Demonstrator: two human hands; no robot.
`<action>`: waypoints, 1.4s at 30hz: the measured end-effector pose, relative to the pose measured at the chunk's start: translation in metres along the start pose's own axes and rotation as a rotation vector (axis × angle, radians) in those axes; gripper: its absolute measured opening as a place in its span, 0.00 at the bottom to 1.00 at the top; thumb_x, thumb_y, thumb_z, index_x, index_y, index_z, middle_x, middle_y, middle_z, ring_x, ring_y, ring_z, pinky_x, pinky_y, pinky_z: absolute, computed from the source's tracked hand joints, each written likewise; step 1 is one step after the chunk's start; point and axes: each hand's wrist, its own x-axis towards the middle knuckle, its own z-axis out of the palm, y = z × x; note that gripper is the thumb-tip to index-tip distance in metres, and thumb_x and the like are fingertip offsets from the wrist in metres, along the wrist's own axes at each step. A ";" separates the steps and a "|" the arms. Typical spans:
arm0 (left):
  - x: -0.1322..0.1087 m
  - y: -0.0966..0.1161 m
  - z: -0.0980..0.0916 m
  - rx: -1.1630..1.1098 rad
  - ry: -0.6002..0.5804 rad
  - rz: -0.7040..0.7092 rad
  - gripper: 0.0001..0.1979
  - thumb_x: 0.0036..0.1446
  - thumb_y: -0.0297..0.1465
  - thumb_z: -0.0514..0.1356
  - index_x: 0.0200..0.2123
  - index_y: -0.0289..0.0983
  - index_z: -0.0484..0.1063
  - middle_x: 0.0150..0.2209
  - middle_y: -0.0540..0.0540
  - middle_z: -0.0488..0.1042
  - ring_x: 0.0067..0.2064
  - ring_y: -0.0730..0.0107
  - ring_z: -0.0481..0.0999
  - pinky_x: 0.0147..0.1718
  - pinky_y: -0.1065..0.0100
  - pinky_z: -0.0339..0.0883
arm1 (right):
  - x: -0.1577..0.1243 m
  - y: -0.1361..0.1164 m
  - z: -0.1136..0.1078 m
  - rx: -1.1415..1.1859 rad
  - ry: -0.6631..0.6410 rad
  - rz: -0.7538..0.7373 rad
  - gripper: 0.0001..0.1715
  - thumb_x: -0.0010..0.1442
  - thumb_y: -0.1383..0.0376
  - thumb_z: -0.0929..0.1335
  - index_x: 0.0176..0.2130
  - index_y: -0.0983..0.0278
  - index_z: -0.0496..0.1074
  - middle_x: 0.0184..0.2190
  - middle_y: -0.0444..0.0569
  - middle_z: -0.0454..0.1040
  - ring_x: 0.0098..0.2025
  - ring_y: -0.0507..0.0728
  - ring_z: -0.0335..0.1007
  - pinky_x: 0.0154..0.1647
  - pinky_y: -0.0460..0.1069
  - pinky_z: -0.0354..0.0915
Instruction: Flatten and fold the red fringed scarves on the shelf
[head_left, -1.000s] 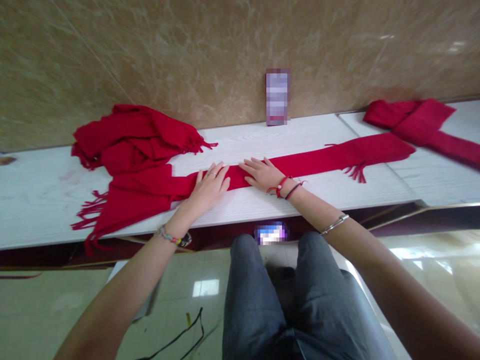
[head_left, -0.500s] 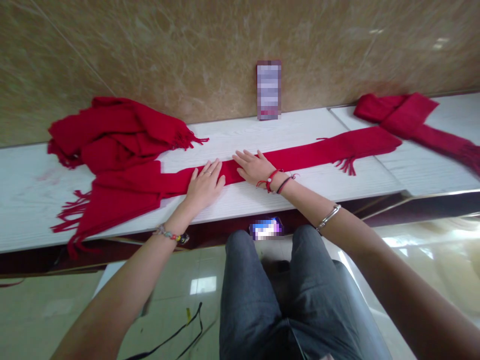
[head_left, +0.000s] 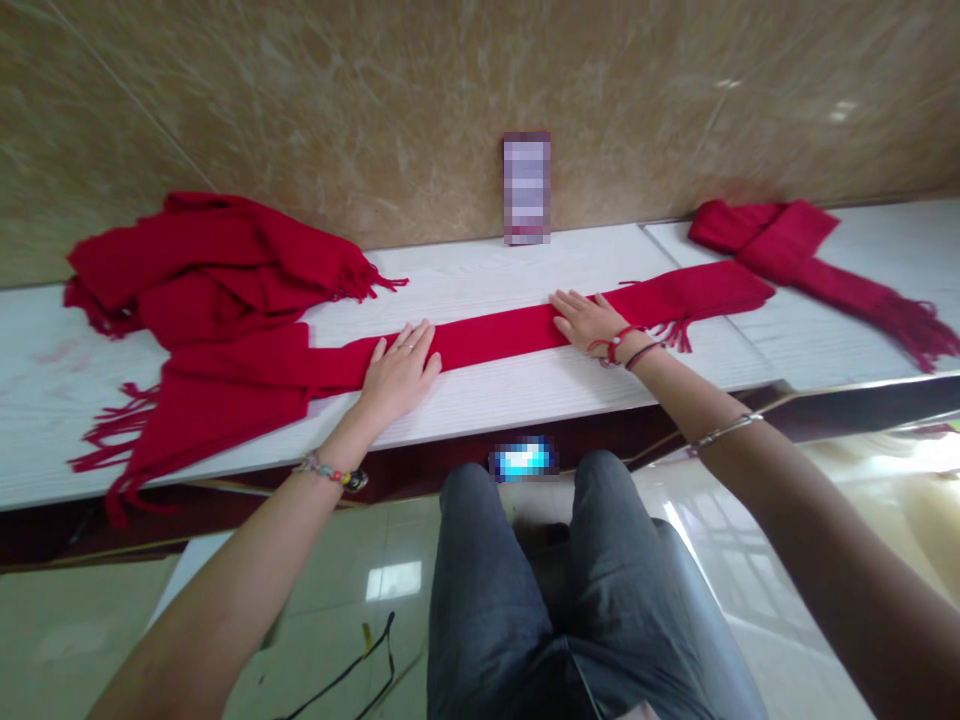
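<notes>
A long red scarf (head_left: 495,338) is laid in a narrow folded strip along the white tabletop (head_left: 480,400), its fringe showing near the right end. My left hand (head_left: 401,370) rests flat on the strip left of its middle, fingers stretched out. Farther right, my right hand (head_left: 589,322) also lies flat on the cloth with its fingers extended. Neither hand grips the fabric. Between them the strip looks smooth. At its left end the strip meets a wider spread of fringed red cloth (head_left: 236,385); whether they are one piece I cannot tell.
A rumpled heap of red scarves (head_left: 217,255) lies at the back left. Another red scarf (head_left: 787,240), folded over itself, lies at the far right. A phone-like object (head_left: 527,188) leans on the marbled wall (head_left: 420,120). Above my knees a lit screen (head_left: 523,459) shows below the table edge.
My right hand has slid to the right along the strip, widening the gap between my hands. My left hand stays at about the same place on the cloth. The view has shifted slightly.
</notes>
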 end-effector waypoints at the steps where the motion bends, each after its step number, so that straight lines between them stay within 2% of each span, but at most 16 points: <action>1: 0.000 -0.001 0.000 0.003 -0.003 -0.001 0.27 0.63 0.34 0.40 0.64 0.33 0.51 0.65 0.44 0.52 0.66 0.61 0.49 0.62 0.51 0.44 | -0.005 0.019 -0.001 -0.021 -0.004 0.033 0.30 0.64 0.62 0.54 0.62 0.69 0.54 0.64 0.58 0.53 0.65 0.65 0.48 0.60 0.67 0.49; 4: 0.000 -0.003 0.000 0.009 -0.022 -0.003 0.28 0.62 0.34 0.40 0.64 0.32 0.50 0.65 0.44 0.51 0.66 0.60 0.48 0.62 0.50 0.43 | -0.014 0.053 -0.007 -0.072 0.011 0.093 0.30 0.64 0.60 0.54 0.61 0.70 0.56 0.63 0.60 0.54 0.64 0.67 0.49 0.59 0.68 0.50; 6: 0.002 -0.002 -0.002 -0.003 -0.062 -0.014 0.28 0.63 0.34 0.39 0.64 0.31 0.49 0.65 0.44 0.49 0.66 0.59 0.47 0.62 0.49 0.43 | -0.015 0.049 -0.014 -0.070 0.039 0.070 0.31 0.64 0.58 0.54 0.62 0.70 0.55 0.64 0.60 0.53 0.64 0.67 0.48 0.59 0.67 0.50; 9: 0.009 0.009 -0.007 -0.032 -0.092 -0.054 0.29 0.64 0.36 0.37 0.65 0.30 0.47 0.66 0.42 0.46 0.67 0.59 0.45 0.62 0.48 0.41 | -0.009 0.008 -0.019 -0.031 0.049 -0.027 0.32 0.65 0.58 0.53 0.63 0.70 0.52 0.65 0.60 0.49 0.66 0.65 0.44 0.61 0.65 0.50; 13: 0.023 0.037 -0.010 -0.029 -0.014 0.003 0.28 0.65 0.37 0.37 0.65 0.30 0.46 0.67 0.42 0.44 0.67 0.60 0.44 0.62 0.50 0.40 | 0.002 -0.053 -0.011 0.008 0.029 -0.143 0.31 0.65 0.59 0.55 0.64 0.68 0.52 0.66 0.57 0.48 0.66 0.62 0.43 0.62 0.62 0.48; 16: 0.029 0.049 -0.006 -0.007 -0.054 0.093 0.28 0.65 0.38 0.38 0.65 0.33 0.47 0.67 0.45 0.45 0.67 0.59 0.45 0.62 0.51 0.42 | 0.001 -0.058 -0.005 0.016 -0.003 -0.163 0.30 0.65 0.60 0.54 0.64 0.68 0.53 0.65 0.55 0.49 0.66 0.61 0.44 0.63 0.61 0.47; 19: 0.031 0.050 -0.001 0.011 -0.086 0.114 0.27 0.65 0.38 0.38 0.65 0.36 0.48 0.67 0.47 0.46 0.67 0.59 0.45 0.62 0.51 0.43 | -0.009 -0.024 -0.007 -0.017 -0.047 -0.128 0.30 0.66 0.60 0.52 0.64 0.67 0.51 0.65 0.55 0.49 0.66 0.62 0.44 0.62 0.63 0.48; 22: 0.030 0.048 0.000 0.017 -0.084 0.105 0.27 0.65 0.38 0.38 0.65 0.36 0.48 0.66 0.48 0.46 0.67 0.59 0.46 0.62 0.52 0.44 | -0.024 0.033 -0.009 -0.085 -0.075 -0.008 0.31 0.66 0.60 0.52 0.64 0.66 0.51 0.65 0.56 0.49 0.65 0.63 0.45 0.61 0.67 0.48; 26: 0.029 0.048 -0.001 0.006 -0.071 0.110 0.27 0.64 0.37 0.39 0.65 0.36 0.49 0.66 0.47 0.47 0.66 0.59 0.46 0.61 0.50 0.44 | -0.038 0.118 -0.004 -0.134 0.007 0.119 0.30 0.65 0.58 0.53 0.63 0.64 0.55 0.63 0.55 0.54 0.64 0.67 0.49 0.58 0.72 0.49; 30: 0.028 0.050 -0.002 -0.007 -0.055 0.115 0.27 0.64 0.36 0.39 0.64 0.35 0.50 0.66 0.45 0.48 0.66 0.58 0.48 0.61 0.49 0.45 | -0.046 0.196 0.002 -0.084 0.139 0.192 0.30 0.64 0.53 0.55 0.58 0.63 0.64 0.59 0.60 0.62 0.60 0.72 0.56 0.53 0.73 0.55; 32: 0.027 0.050 -0.001 -0.006 -0.051 0.115 0.27 0.64 0.36 0.39 0.64 0.35 0.50 0.66 0.45 0.49 0.66 0.58 0.48 0.61 0.50 0.45 | -0.050 0.225 0.001 -0.077 0.180 0.217 0.30 0.63 0.51 0.54 0.56 0.62 0.66 0.56 0.61 0.66 0.57 0.73 0.60 0.50 0.75 0.56; 34: 0.026 0.049 -0.001 -0.003 -0.048 0.111 0.27 0.64 0.36 0.39 0.64 0.36 0.50 0.66 0.45 0.49 0.66 0.58 0.48 0.61 0.50 0.45 | -0.052 0.242 -0.003 -0.061 0.213 0.242 0.30 0.62 0.50 0.55 0.56 0.58 0.66 0.55 0.58 0.68 0.55 0.74 0.62 0.48 0.79 0.54; 36: 0.027 0.049 -0.001 0.001 -0.042 0.114 0.27 0.64 0.36 0.39 0.64 0.35 0.50 0.66 0.44 0.49 0.66 0.58 0.48 0.60 0.49 0.45 | -0.051 0.239 -0.011 -0.041 0.208 0.291 0.30 0.61 0.49 0.55 0.58 0.56 0.63 0.58 0.56 0.64 0.58 0.75 0.58 0.48 0.82 0.51; 37: 0.028 0.048 -0.001 0.003 -0.039 0.133 0.26 0.65 0.35 0.39 0.64 0.35 0.50 0.66 0.43 0.48 0.66 0.57 0.47 0.60 0.48 0.44 | -0.049 0.231 -0.015 -0.036 0.189 0.314 0.31 0.61 0.50 0.55 0.59 0.56 0.60 0.60 0.55 0.60 0.60 0.75 0.55 0.50 0.81 0.49; 39: 0.032 0.049 -0.003 0.000 -0.043 0.215 0.26 0.65 0.35 0.39 0.64 0.36 0.50 0.67 0.43 0.45 0.67 0.58 0.45 0.61 0.47 0.42 | -0.042 0.199 -0.023 -0.050 0.133 0.319 0.33 0.62 0.51 0.53 0.62 0.59 0.56 0.65 0.54 0.52 0.64 0.72 0.46 0.55 0.78 0.49; 42: 0.039 0.055 -0.005 -0.035 -0.080 0.347 0.26 0.66 0.36 0.38 0.65 0.38 0.47 0.67 0.44 0.42 0.67 0.61 0.42 0.61 0.51 0.41 | -0.033 0.135 -0.025 -0.079 0.094 0.096 0.32 0.63 0.52 0.53 0.63 0.59 0.54 0.66 0.51 0.49 0.66 0.66 0.42 0.59 0.69 0.51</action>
